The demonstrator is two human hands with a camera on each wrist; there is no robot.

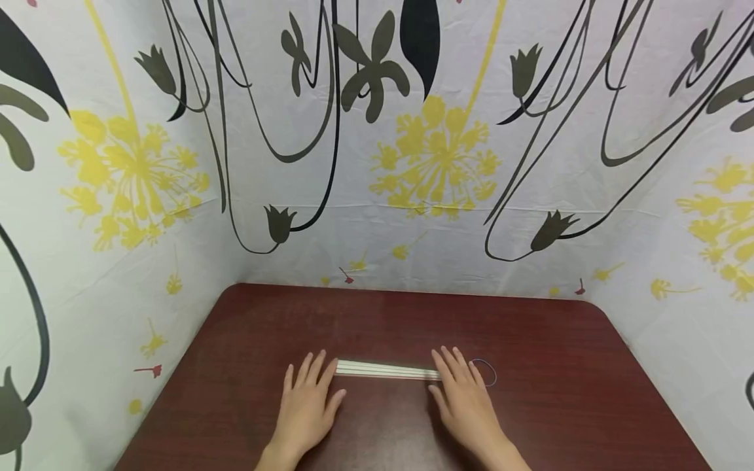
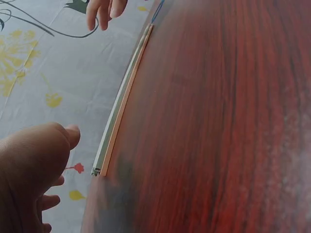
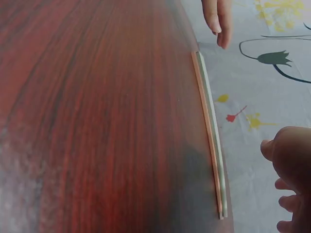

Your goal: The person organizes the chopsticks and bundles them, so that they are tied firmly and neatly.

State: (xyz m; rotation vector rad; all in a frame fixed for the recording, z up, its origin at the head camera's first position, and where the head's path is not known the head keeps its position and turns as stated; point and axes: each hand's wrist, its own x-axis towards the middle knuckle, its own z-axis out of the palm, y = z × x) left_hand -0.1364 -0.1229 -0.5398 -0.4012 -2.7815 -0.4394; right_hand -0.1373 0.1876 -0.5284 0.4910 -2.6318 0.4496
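Though slender, a pale striped strip (image 1: 385, 370) (blue-looped) — left fingers (image 1: 315, 369) and right fingers (image 1: 453, 366) straight, released.

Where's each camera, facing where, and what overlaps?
Head: worn on head, facing forward and down at table, folded fan, floral cloth; shows left hand, right hand.
Left wrist: on left wrist, looking along the fan toward its cord loop; left hand at left, right hand at top.
Right wrist: on right wrist, looking along it the opposite way; right hand at right, left hand at top.
Shared by both wrist views: fan, table.
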